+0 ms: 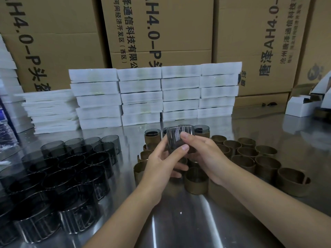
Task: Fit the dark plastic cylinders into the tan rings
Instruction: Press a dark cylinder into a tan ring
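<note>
Since the head view is all I've got, everything below comes from it.

The held cylinder (179,138) is up off the surface (179,230), centre frame, above the near tan rings (263,165). Both hands are on it. The left hand (161,163) wraps the lower part, thumb across the wall, fingers (179,169) curled underneath. The right hand (204,154) pinches the upper wall. I can't tell whether a ring is already on its lower end, as the hands cover that.

Handling, my read: thin-walled smoky plastic, open tube, light. It's glossy, so slippery, and it will probably flex or go oval if I squeeze hard. I'd grip across the outer wall near the top rim, with light pressure, and leave the bottom free to enter the ring. The rings look like stiffer card or plastic. Some show a split, so they may spread a bit.

Spare dark cylinders (71,169) stand clustered on the left. A few fitted pairs (153,136) stand just behind the hands. Foam stacks (143,97) and cartons (161,24) sit at the back.
</note>
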### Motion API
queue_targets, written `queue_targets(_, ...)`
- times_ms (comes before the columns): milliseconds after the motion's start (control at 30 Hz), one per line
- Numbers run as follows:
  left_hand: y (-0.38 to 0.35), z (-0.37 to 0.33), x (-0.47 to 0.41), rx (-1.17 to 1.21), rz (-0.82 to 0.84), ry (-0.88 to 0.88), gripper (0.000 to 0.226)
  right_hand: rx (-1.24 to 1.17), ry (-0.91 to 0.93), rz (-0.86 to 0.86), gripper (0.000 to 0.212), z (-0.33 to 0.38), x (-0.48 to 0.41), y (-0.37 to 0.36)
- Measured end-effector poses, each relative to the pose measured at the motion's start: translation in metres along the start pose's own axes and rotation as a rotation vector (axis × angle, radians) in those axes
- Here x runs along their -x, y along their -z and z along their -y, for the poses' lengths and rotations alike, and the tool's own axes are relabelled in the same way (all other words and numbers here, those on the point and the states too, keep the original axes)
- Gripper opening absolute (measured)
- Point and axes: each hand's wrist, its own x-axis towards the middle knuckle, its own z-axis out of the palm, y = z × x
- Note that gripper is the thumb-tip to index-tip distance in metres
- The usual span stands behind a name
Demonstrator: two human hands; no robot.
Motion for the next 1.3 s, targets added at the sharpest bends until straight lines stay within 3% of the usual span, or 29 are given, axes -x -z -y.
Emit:
queue_targets(100,0.000,-0.001,0.002,0.038,0.055,0.020,0.056,-0.056,-0.029,0.036,0.059,0.001,-0.001,0.001)
queue_targets(200,0.000,-0.002,0.002,0.093,0.102,0.034,0.044,-0.101,-0.056,0.076,0.059,0.002,-0.001,0.002)
queue_targets(367,0.002,0.000,0.000,0.169,0.141,0.061,0.046,-0.136,-0.073,0.120,0.052,0.004,-0.001,0.002)
queue_targets(500,-0.001,0.001,-0.001,0.144,0.106,0.074,0.040,-0.092,-0.070,0.058,0.058,0.001,-0.001,-0.001)
queue_targets(633,-0.004,0.006,-0.003,0.000,0.007,0.015,0.037,0.064,-0.019,-0.059,0.042,0.001,0.002,-0.006)
queue_targets(767,-0.004,0.008,-0.003,-0.043,-0.037,-0.027,0.049,0.117,0.051,-0.111,0.036,0.000,0.003,-0.007)
queue_targets(1033,-0.004,0.007,-0.004,-0.060,-0.061,-0.028,0.046,0.119,0.096,-0.155,0.054,-0.006,-0.001,-0.004)
queue_targets(1300,-0.003,0.004,-0.003,-0.045,-0.027,-0.009,0.037,0.147,0.066,-0.136,0.054,-0.006,-0.001,-0.001)
